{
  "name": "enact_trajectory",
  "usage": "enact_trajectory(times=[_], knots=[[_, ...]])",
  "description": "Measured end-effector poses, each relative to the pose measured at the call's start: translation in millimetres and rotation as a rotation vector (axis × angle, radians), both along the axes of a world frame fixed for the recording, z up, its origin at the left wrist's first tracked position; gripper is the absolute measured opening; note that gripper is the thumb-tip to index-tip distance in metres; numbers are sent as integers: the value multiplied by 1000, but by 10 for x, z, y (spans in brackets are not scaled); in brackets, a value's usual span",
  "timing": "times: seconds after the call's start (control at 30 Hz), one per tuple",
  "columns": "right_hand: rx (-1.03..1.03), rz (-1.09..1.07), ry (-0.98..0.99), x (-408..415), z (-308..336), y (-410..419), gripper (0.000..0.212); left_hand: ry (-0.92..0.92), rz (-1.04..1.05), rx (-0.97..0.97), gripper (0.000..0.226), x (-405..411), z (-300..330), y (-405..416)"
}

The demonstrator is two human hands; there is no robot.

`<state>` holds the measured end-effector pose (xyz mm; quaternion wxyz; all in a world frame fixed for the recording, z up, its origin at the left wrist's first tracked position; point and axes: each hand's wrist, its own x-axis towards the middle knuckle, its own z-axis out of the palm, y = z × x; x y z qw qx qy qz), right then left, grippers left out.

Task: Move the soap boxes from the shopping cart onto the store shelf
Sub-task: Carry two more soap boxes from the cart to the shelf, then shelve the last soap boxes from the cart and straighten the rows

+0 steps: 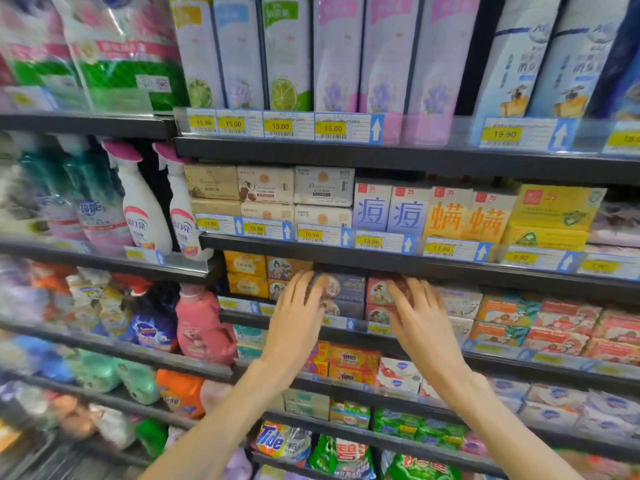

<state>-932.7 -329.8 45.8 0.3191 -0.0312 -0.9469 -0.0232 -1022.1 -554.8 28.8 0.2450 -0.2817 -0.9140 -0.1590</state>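
Both my hands reach into the third shelf (304, 325) from the top, where small soap boxes are stacked. My left hand (298, 317) lies with fingers spread against the dark blue-grey soap boxes (346, 289). My right hand (415, 313), fingers apart too, rests in front of the red soap boxes (377, 294). Neither hand visibly grips a box; both are motion-blurred. Yellow soap boxes (246, 273) and boxes with a painted figure (282, 268) stand left of my left hand. The shopping cart is out of view.
The shelf above holds beige, white, lilac and orange boxes (370, 209) behind price tags. Spray bottles (145, 202) and a pink detergent bottle (204, 327) stand at left. Orange and red boxes (540, 323) fill the right. Lower shelves carry OMO boxes (353, 365) and Tide bags (280, 441).
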Motion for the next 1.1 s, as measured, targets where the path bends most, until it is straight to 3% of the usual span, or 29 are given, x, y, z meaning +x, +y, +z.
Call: enact_trajectory(times=[0.1, 0.4, 0.73, 1.1], knots=[[-17, 204, 6, 15, -134, -224, 51, -27, 43, 11, 53, 255, -152, -308], [-9, 707, -271, -190, -352, -1697, 51, -105, 351, -62, 53, 1166, -517, -1986], [130, 1130, -412, -14, -437, -4387, 55, -133, 814, -55, 50, 2562, -696, -4372], [209, 1374, -466, 707, -542, -7464, 60, -175, 1089, -48, 50, 4028, -883, -7019]])
